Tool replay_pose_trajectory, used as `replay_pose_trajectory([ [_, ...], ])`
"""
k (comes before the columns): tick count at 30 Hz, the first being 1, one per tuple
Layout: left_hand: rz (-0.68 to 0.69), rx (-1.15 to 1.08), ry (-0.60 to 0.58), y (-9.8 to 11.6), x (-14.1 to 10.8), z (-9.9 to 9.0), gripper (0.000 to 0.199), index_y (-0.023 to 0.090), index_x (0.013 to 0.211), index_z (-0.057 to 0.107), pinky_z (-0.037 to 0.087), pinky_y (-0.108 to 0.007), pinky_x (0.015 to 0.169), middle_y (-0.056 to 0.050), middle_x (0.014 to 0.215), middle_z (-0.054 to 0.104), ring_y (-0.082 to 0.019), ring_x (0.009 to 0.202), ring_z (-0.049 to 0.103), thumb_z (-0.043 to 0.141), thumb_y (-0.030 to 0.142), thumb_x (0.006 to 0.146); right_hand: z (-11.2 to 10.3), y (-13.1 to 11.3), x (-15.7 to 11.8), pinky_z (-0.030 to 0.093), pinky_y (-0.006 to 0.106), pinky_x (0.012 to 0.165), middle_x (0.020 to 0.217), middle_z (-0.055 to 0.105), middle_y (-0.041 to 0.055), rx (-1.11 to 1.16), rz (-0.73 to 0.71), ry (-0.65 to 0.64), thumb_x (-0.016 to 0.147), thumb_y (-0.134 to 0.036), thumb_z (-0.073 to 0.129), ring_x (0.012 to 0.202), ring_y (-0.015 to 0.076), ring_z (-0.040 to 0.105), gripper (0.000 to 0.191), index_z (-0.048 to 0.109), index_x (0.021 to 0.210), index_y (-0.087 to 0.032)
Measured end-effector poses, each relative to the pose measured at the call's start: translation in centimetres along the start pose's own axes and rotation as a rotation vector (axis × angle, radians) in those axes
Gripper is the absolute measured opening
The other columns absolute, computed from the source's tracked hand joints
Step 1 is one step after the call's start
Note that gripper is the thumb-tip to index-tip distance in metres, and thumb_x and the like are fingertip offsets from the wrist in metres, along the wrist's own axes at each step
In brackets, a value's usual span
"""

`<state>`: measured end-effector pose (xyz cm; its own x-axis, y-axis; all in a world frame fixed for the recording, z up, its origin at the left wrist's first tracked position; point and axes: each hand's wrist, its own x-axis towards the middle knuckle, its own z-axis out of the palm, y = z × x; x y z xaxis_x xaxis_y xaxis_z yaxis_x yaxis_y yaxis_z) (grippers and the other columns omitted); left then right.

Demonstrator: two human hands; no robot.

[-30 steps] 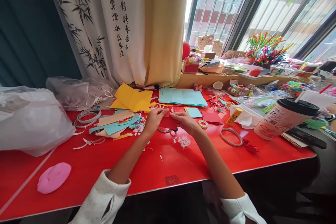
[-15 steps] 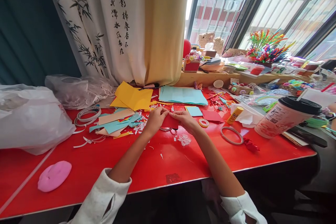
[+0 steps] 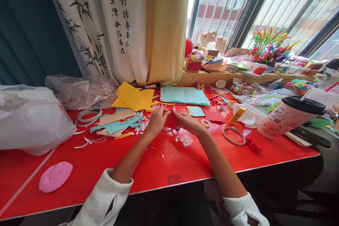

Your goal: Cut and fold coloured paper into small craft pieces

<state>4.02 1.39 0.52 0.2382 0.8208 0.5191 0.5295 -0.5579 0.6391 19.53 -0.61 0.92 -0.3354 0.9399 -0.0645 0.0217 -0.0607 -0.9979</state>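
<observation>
A small piece of red paper (image 3: pixel 171 120) is held up between my two hands, above the red table (image 3: pixel 148 173). My left hand (image 3: pixel 158 120) pinches its left edge between thumb and fingertips. On the other side, my right hand (image 3: pixel 188 122) grips the right edge with the thumb on top. Below the paper, a pair of scissors (image 3: pixel 174 132) shows in part, and a pile of white paper shreds (image 3: pixel 186 140) lies beside it. Behind my right hand are a light-blue paper square (image 3: pixel 196 111) and a red paper square (image 3: pixel 214 116).
Cut paper strips (image 3: pixel 120 122) and yellow sheets (image 3: pixel 135 97) lie to the left. Light-blue sheets (image 3: pixel 184 96) sit behind. To the right are a tape roll (image 3: pixel 206 123), glue stick (image 3: pixel 237 115), ring (image 3: pixel 234 136) and lidded cup (image 3: pixel 290 117). Pink clay (image 3: pixel 55 177) lies front left.
My fingertips have moved slightly apart along the red paper's upper edge, and the paper has tilted a little. The right hand has shifted slightly right.
</observation>
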Motion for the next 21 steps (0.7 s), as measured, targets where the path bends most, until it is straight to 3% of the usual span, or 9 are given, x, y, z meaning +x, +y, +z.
replay_pose_trajectory([
  [5, -0.01, -0.014, 0.005, -0.15, 0.06, 0.01, 0.014, 0.018, 0.073, 0.052, 0.037, -0.026, 0.067, -0.001, 0.077, 0.059, -0.014, 0.073, 0.052, 0.046, 0.026, 0.083, 0.22, -0.13, 0.06, 0.039, 0.024, 0.059, 0.074, 0.061, 0.0053, 0.098, -0.024, 0.008, 0.071, -0.053, 0.059, 0.07, 0.0137, 0.053, 0.044, 0.065, 0.093, -0.016],
  [21, -0.12, -0.158, -0.063, 0.07, 0.16, -0.34, 0.018, 0.017, 0.075, 0.059, 0.039, -0.024, 0.063, -0.002, 0.075, 0.063, -0.014, 0.07, 0.055, 0.049, 0.032, 0.079, -0.72, 0.46, 0.39, 0.03, 0.021, 0.049, 0.064, 0.054, -0.0004, 0.045, -0.01, 0.0, 0.068, -0.042, 0.066, 0.053, 0.0063, 0.041, 0.031, 0.066, 0.08, -0.014],
])
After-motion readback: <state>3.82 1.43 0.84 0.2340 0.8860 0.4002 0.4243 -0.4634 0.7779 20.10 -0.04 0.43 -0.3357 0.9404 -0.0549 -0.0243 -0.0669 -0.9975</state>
